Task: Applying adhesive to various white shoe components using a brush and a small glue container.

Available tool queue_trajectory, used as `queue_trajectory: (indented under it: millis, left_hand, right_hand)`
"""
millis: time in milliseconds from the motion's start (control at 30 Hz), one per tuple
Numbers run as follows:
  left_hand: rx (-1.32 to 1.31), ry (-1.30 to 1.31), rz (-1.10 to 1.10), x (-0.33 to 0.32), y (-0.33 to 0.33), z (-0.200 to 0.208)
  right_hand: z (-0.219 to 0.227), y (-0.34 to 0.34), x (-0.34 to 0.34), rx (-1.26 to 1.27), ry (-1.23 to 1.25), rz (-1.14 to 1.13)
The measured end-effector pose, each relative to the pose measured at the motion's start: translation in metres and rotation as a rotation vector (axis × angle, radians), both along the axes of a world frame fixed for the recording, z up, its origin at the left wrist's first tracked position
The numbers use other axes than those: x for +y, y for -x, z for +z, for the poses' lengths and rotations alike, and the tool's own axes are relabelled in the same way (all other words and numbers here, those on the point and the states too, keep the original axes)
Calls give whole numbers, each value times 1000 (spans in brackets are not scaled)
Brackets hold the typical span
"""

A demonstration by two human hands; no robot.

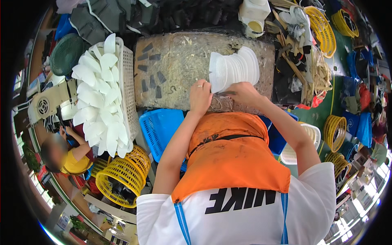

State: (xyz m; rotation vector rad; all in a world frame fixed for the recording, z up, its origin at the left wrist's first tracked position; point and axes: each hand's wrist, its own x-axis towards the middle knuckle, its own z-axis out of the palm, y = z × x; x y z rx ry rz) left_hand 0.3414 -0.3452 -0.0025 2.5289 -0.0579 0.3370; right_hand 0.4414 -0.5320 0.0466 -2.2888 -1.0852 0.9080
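In a crowded workshop, a stained table (183,73) stands in front of the person. The white pieces (236,67) lie on its right half in a close, overlapping row, by the near edge. The left hand (200,98) is at the row's near left corner, fingers bent and touching or almost touching it; whether they pinch an edge I cannot tell. The right hand (245,94) reaches in along the near side, fingers curled around or over a thin dark thing (228,93); its grasp is unclear.

Work looks partway along: this row is laid out, while dark patches (158,93) lie loose on the left half, and many curved white parts (102,94) sit heaped in a pale crate (128,77) beyond the table's left edge. Whether any piece in the row is finished does not show.

Farther out are a white jug (254,14) at the back, scraps (300,75) to the right, a blue basket (163,126) below, and a seated co-worker (77,157) at far left.
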Motion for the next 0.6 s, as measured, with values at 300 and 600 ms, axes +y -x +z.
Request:
queue_trajectory:
  millis: [300,600]
  left_hand:
    - [-343,496,440,92,-36,97]
    - [151,567,404,151,-2,75]
  right_hand:
    - [6,35,5,-257,190,-544]
    - [13,33,16,-281,279,-590]
